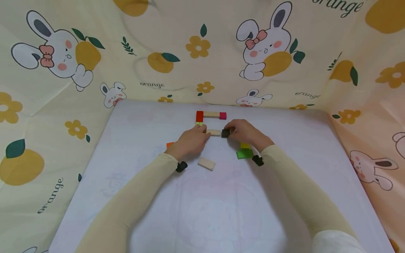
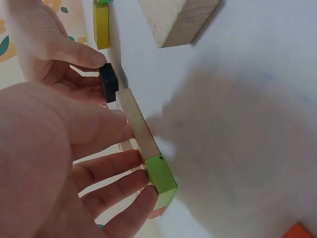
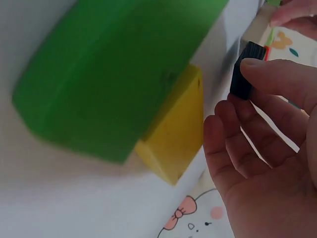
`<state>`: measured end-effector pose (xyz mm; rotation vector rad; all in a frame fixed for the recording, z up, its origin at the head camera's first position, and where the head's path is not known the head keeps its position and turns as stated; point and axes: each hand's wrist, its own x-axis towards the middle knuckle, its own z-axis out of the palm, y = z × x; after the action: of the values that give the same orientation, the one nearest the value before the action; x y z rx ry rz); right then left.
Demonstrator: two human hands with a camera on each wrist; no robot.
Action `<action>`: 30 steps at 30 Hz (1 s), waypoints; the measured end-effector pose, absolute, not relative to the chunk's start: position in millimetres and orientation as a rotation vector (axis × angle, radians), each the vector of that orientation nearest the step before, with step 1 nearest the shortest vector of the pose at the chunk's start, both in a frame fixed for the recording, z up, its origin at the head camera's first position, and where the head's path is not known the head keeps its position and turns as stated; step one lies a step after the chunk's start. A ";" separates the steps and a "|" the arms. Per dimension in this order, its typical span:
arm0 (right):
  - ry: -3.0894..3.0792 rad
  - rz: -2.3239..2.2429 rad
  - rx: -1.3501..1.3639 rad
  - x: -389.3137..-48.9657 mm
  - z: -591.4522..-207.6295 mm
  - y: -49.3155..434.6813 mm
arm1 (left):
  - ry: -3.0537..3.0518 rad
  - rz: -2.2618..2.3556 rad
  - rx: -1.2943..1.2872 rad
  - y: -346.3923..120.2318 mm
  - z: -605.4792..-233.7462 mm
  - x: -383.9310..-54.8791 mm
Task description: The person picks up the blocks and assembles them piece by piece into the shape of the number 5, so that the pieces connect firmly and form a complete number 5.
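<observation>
In the head view, red, light green, natural-wood and pink blocks form an angular outline. My left hand (image 1: 192, 140) is at its lower left corner, with extended fingers touching the light green block (image 2: 161, 181) and the adjoining wooden plank (image 2: 137, 121). A black block (image 3: 247, 69) is pinched between the thumb and fingers of my right hand (image 1: 242, 133), close to the plank's right end. The red block (image 1: 199, 116) stands behind the light green one. From it, another wooden plank (image 1: 211, 114) runs right to a pink block (image 1: 223, 115).
A loose wooden block (image 1: 206, 163) lies nearer the front. Beneath my right wrist are a green block (image 1: 244, 154) and a yellow block (image 1: 245, 145), side by side. An orange block (image 1: 170, 144) shows beside my left wrist. Patterned cloth (image 1: 177, 42) rises behind the white tabletop (image 1: 209, 211).
</observation>
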<state>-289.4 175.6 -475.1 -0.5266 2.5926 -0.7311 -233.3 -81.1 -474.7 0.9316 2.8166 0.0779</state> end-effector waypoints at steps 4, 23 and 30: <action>2.587 -0.729 -0.540 -287.9 -479.3 171.0 | 2.814 0.084 0.919 -80.7 -474.3 -233.3; 2.623 -0.727 -0.563 -287.5 -484.4 166.7 | 2.816 0.076 0.916 -81.0 -476.5 -235.1; 2.635 -0.706 -0.571 -289.6 -487.7 166.0 | 2.817 0.077 0.912 -80.8 -477.2 -235.3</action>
<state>-289.6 166.0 -487.7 -0.5705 2.6347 -0.7057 -235.3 -80.8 -477.2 0.9121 2.8174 0.0770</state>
